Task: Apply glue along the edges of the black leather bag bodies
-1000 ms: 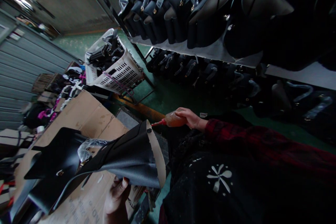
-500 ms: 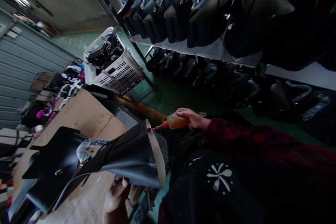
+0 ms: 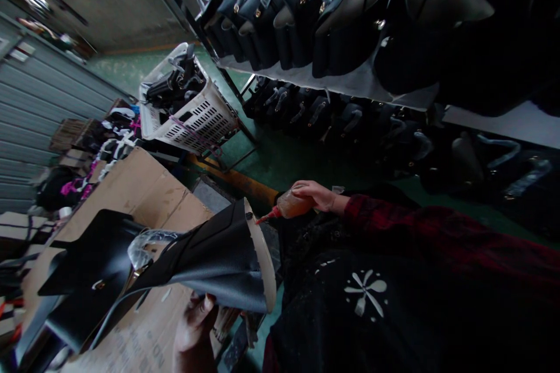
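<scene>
My left hand [image 3: 192,326] grips the underside of a black leather bag [image 3: 205,262], holding it up over a sheet of cardboard [image 3: 144,198]. The bag's open end shows a pale rim facing right, and a clear plastic wrap sits on its strap near the middle. My right hand [image 3: 317,195], in a red plaid sleeve, is closed around a small squeeze bottle of amber glue [image 3: 291,205]. The bottle's red nozzle points left and its tip sits right at the upper edge of the bag's pale rim.
A rack [image 3: 341,84] at the upper right carries rows of finished black bags on two shelves. A white slatted basket [image 3: 196,122] with dark parts stands on the green floor behind. Boxes and piled goods line the left wall.
The glue bottle has tipped down and its nozzle has closed in on the bag's rim. The bag and my left hand have barely moved.
</scene>
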`<state>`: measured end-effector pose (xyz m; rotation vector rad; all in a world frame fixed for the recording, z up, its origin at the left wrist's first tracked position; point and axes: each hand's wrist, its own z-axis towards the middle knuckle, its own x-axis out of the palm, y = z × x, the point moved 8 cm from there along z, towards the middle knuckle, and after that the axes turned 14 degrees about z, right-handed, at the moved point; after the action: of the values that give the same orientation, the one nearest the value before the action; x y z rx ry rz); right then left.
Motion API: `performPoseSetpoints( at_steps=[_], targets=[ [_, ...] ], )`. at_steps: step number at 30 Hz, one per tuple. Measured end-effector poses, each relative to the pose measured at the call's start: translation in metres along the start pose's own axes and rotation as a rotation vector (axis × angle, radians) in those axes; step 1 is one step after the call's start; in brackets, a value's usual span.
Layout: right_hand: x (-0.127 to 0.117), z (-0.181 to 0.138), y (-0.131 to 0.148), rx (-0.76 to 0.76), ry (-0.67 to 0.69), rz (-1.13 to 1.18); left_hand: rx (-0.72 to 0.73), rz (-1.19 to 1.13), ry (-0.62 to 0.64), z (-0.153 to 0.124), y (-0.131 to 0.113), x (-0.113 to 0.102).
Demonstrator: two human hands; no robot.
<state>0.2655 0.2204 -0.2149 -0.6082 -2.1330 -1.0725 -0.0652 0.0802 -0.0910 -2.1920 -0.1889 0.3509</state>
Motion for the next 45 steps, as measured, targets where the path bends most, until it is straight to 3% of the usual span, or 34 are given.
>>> performPoseSetpoints(
  at_steps=[7,13,18,33,40,45],
  targets=[
    [0.001,-0.01,-0.005,0.049,0.037,-0.044,0.003,-0.011,0.004,0.002,0.001,-0.004],
    [-0.008,-0.005,0.008,-0.052,-0.038,0.006,-0.001,-0.019,0.039,0.008,0.008,-0.012],
    [-0.001,0.001,0.01,-0.054,-0.03,0.053,0.016,-0.011,0.056,0.012,0.011,-0.019],
    [-0.002,-0.011,-0.002,0.03,0.022,0.039,-0.001,-0.04,0.107,0.008,0.012,-0.013],
    [0.003,0.002,-0.003,0.019,0.016,0.056,-0.016,0.003,0.091,0.008,0.008,-0.01],
    [0.0,-0.008,-0.011,0.069,0.045,0.022,0.008,0.033,0.058,0.008,0.006,-0.009]
  ],
)
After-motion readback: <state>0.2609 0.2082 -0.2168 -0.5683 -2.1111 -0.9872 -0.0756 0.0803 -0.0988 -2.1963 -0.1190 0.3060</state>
